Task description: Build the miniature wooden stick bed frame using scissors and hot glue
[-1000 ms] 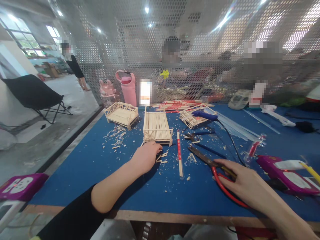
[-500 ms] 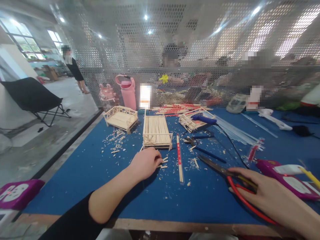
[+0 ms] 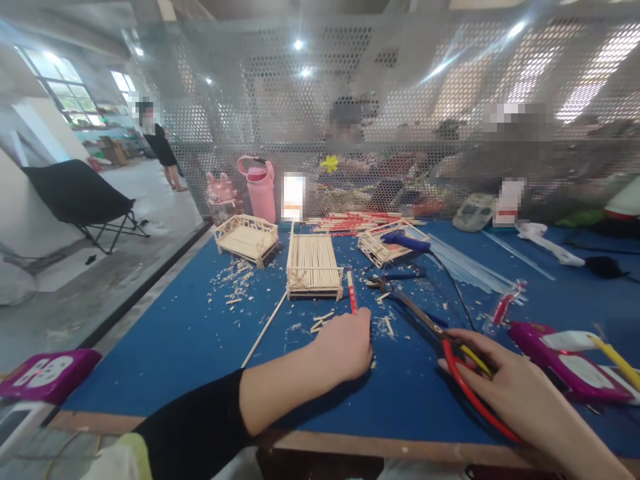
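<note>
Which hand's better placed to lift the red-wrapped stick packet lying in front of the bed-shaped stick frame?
Left, I'd say: the left hand is already at the packet, covering its near end. The right hand is farther off, occupied with the red-handled tool.

Beyond the fingers (image 3: pixel 369 323), a perforated screen (image 3: pixel 280 107) is rising behind the blue bench (image 3: pixel 150 363), while far to their left a black folding chair (image 3: pixel 80 193) is standing on grey floor (image 3: pixel 163 213), windows (image 3: pixel 65 87) are glowing, and lights (image 3: pixel 299 45) are shining overhead.
</note>
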A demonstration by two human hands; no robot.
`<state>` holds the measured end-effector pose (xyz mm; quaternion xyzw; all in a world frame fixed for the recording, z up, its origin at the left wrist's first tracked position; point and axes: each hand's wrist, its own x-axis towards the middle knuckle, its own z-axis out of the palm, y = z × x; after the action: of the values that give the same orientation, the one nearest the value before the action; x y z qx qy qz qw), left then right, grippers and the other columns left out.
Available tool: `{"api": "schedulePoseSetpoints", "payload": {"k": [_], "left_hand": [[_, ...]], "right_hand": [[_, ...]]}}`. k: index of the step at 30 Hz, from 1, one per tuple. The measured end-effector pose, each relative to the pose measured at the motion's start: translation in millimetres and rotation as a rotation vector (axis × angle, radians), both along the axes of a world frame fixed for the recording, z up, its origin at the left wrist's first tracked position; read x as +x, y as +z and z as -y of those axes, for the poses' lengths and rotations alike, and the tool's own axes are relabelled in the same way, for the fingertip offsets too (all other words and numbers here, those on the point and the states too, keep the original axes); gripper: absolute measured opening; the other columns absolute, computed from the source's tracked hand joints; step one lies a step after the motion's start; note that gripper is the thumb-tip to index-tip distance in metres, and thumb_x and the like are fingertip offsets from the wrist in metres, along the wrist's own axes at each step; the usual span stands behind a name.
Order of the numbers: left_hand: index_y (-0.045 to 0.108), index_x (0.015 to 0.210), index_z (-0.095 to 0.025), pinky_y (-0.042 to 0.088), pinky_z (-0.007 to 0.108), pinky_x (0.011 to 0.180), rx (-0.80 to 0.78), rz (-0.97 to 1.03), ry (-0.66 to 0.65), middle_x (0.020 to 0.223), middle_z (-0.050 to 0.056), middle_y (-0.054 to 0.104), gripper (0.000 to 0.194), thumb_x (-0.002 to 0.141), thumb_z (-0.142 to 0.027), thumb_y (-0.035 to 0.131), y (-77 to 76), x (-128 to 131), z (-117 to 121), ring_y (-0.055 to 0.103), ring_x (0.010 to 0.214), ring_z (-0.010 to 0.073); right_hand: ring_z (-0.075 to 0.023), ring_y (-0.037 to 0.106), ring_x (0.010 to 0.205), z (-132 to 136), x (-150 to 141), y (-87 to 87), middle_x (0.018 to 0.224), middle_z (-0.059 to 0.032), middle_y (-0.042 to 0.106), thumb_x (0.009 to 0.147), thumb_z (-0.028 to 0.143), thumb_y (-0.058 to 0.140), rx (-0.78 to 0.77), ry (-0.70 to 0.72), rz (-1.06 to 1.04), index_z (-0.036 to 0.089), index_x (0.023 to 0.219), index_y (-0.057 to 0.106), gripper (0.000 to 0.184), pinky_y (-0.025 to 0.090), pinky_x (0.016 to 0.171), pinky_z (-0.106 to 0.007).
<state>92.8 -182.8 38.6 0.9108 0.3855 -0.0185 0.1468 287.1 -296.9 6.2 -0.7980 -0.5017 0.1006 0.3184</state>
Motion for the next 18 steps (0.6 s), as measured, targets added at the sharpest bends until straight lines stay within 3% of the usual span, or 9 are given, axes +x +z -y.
{"api": "schedulePoseSetpoints", "payload": {"k": [5, 9, 11, 12, 14, 16, 18], "left_hand": [[0.044, 0.12, -0.017, 0.052, 0.036, 0.066, 0.012, 0.076, -0.004, 0.092, 0.011, 0.069, 0.044, 0.077, -0.011, 0.042, 2.1, -17, 10, 0.067, 0.08, 0.0274], [0.045, 0.12, -0.026, 0.051, 0.028, 0.068, 0.074, 0.302, -0.109, 0.097, 0.002, 0.068, 0.041, 0.082, -0.014, 0.038, 0.7, -58, 37, 0.066, 0.079, 0.0184], [0.046, 0.118, -0.029, 0.05, 0.021, 0.062, 0.129, 0.447, -0.115, 0.09, 0.0, 0.067, 0.038, 0.083, -0.016, 0.039, 1.4, -86, 49, 0.065, 0.072, 0.0129], [0.047, 0.116, -0.029, 0.048, 0.019, 0.056, 0.173, 0.517, -0.072, 0.084, -0.002, 0.067, 0.035, 0.083, -0.019, 0.041, 2.5, -102, 52, 0.063, 0.064, 0.0108], [0.049, 0.109, -0.029, 0.043, 0.018, 0.046, 0.321, 0.599, 0.19, 0.075, -0.004, 0.064, 0.027, 0.083, -0.025, 0.043, 5.6, -133, 49, 0.058, 0.051, 0.0092], [0.05, 0.104, -0.027, 0.041, 0.02, 0.041, 0.392, 0.541, 0.403, 0.068, -0.005, 0.062, 0.025, 0.08, -0.033, 0.046, 8.5, -159, 35, 0.054, 0.044, 0.0106], [0.052, 0.1, -0.023, 0.044, 0.024, 0.049, 0.393, 0.405, 0.539, 0.067, -0.002, 0.064, 0.028, 0.077, -0.037, 0.044, 8.9, -179, 12, 0.058, 0.05, 0.0151]], "right_hand": [[-0.027, 0.069, 0.069, -6, -4, -4.1, 0.078, -0.0043, 0.073, 0.067, 0.046, 0.055, -0.004, -0.06, 0.087, 0.022, 0.096, 0.067, 0.04, 0.054, 0.056, -0.033], [-0.0276, 0.069, 0.072, -8, -5, -4.1, 0.084, -0.0067, 0.073, 0.07, 0.043, 0.052, -0.048, -0.06, 0.137, 0.02, 0.101, 0.066, 0.041, 0.054, 0.058, -0.034], [-0.0266, 0.069, 0.071, -8, -4, -5.0, 0.085, -0.0066, 0.073, 0.071, 0.044, 0.052, -0.067, -0.017, 0.127, 0.019, 0.104, 0.065, 0.043, 0.054, 0.057, -0.033], [-0.0259, 0.069, 0.07, -7, -4, -5.3, 0.086, -0.0062, 0.073, 0.072, 0.046, 0.053, -0.079, 0.011, 0.114, 0.019, 0.107, 0.064, 0.045, 0.053, 0.057, -0.032], [-0.0251, 0.069, 0.071, -7, -5, -4.9, 0.088, -0.0056, 0.073, 0.072, 0.048, 0.053, -0.082, 0.053, 0.087, 0.02, 0.109, 0.063, 0.047, 0.054, 0.058, -0.032], [-0.0253, 0.069, 0.076, -10, -7, -2.4, 0.091, -0.0055, 0.072, 0.071, 0.048, 0.054, -0.058, 0.086, 0.09, 0.021, 0.108, 0.063, 0.047, 0.054, 0.062, -0.032], [-0.0261, 0.068, 0.081, -18, -8, 2.0, 0.094, -0.0059, 0.072, 0.072, 0.047, 0.053, -0.039, 0.094, 0.139, 0.021, 0.107, 0.063, 0.045, 0.053, 0.066, -0.033]]}}
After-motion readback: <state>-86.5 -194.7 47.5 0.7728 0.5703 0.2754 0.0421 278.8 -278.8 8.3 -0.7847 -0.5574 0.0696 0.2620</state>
